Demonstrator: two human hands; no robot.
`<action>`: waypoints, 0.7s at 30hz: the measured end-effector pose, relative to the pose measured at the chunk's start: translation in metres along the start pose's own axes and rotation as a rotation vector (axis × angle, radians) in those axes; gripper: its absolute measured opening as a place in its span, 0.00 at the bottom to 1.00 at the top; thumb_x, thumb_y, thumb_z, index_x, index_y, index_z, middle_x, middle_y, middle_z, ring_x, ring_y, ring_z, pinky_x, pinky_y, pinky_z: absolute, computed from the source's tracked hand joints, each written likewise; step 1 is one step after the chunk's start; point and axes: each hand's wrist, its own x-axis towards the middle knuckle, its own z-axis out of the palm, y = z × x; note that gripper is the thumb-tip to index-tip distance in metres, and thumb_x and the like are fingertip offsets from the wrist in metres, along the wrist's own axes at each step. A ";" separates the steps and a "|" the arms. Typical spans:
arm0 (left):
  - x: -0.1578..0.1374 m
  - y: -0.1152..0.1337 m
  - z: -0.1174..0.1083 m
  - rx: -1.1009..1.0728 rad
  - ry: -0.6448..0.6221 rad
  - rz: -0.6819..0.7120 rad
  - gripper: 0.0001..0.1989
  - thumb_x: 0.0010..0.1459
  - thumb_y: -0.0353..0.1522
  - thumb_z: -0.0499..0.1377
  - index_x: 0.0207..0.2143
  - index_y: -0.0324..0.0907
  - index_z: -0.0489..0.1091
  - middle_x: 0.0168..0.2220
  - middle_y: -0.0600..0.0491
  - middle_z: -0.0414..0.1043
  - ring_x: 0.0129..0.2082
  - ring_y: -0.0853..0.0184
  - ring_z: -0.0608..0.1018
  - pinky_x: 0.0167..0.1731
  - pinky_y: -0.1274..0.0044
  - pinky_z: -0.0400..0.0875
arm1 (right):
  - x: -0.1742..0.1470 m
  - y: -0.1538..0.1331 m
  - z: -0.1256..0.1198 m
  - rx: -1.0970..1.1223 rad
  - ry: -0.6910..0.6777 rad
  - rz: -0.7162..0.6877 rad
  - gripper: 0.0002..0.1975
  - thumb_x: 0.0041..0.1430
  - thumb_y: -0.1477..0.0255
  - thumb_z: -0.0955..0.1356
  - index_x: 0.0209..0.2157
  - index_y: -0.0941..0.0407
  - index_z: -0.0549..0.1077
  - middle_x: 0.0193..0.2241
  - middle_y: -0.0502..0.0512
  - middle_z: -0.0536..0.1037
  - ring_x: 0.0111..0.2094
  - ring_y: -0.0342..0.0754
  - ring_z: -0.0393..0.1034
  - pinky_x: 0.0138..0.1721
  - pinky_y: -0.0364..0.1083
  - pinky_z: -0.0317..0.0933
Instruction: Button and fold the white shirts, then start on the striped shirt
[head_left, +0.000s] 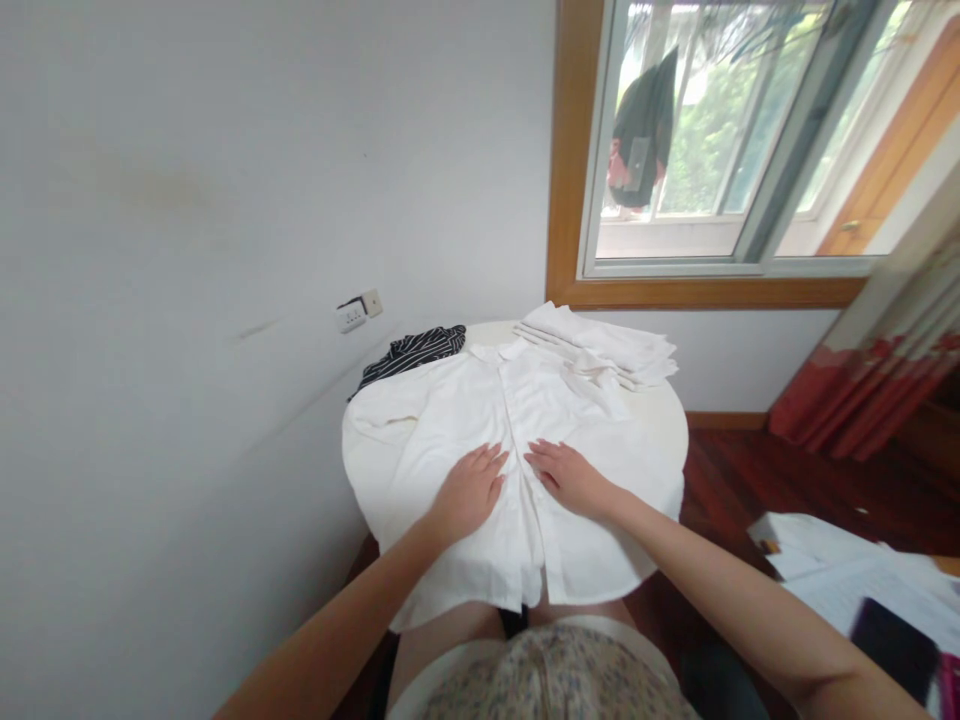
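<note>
A white button-front shirt [465,420] lies spread face up, its collar toward the wall and its hem hanging over the near edge of the round table [664,425]. My left hand [472,487] rests flat on the shirt just left of the front placket, fingers stretched out. On the other side of the placket, my right hand [568,475] lies flat with its fingers extended. Neither hand grips the cloth. Below the hands the shirt front parts slightly at the hem. One sleeve lies out to the left.
Folded white clothes [604,345] are stacked at the table's back right. A black-and-white striped garment [416,352] lies at the back left by the wall. To the right are papers [847,570], a dark phone-like object [894,645] and a red-and-beige curtain [862,380].
</note>
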 end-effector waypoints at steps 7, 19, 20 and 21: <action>0.000 0.008 0.003 0.043 -0.032 -0.080 0.25 0.65 0.38 0.43 0.63 0.46 0.53 0.64 0.49 0.55 0.63 0.61 0.59 0.61 0.63 0.52 | -0.007 -0.008 0.002 -0.034 -0.042 0.057 0.27 0.67 0.59 0.54 0.64 0.52 0.55 0.65 0.55 0.52 0.66 0.52 0.40 0.63 0.62 0.36; -0.014 0.036 -0.022 0.081 0.064 -0.077 0.14 0.63 0.33 0.49 0.45 0.44 0.71 0.50 0.47 0.70 0.50 0.60 0.69 0.49 0.67 0.63 | -0.016 -0.012 -0.001 0.003 0.130 0.039 0.19 0.65 0.61 0.60 0.54 0.51 0.69 0.58 0.56 0.65 0.61 0.53 0.53 0.60 0.58 0.43; -0.016 0.039 -0.025 0.091 0.070 -0.087 0.13 0.63 0.33 0.48 0.41 0.44 0.72 0.45 0.47 0.71 0.47 0.60 0.70 0.46 0.68 0.65 | -0.017 -0.014 -0.004 0.005 0.159 0.045 0.16 0.64 0.63 0.60 0.49 0.51 0.72 0.55 0.57 0.69 0.58 0.52 0.57 0.58 0.55 0.48; -0.017 0.042 -0.027 0.105 0.073 -0.100 0.13 0.64 0.34 0.48 0.37 0.43 0.72 0.41 0.48 0.71 0.44 0.61 0.70 0.43 0.68 0.65 | -0.018 -0.017 -0.007 0.001 0.184 0.056 0.14 0.64 0.64 0.61 0.45 0.52 0.74 0.51 0.57 0.71 0.54 0.51 0.61 0.55 0.53 0.51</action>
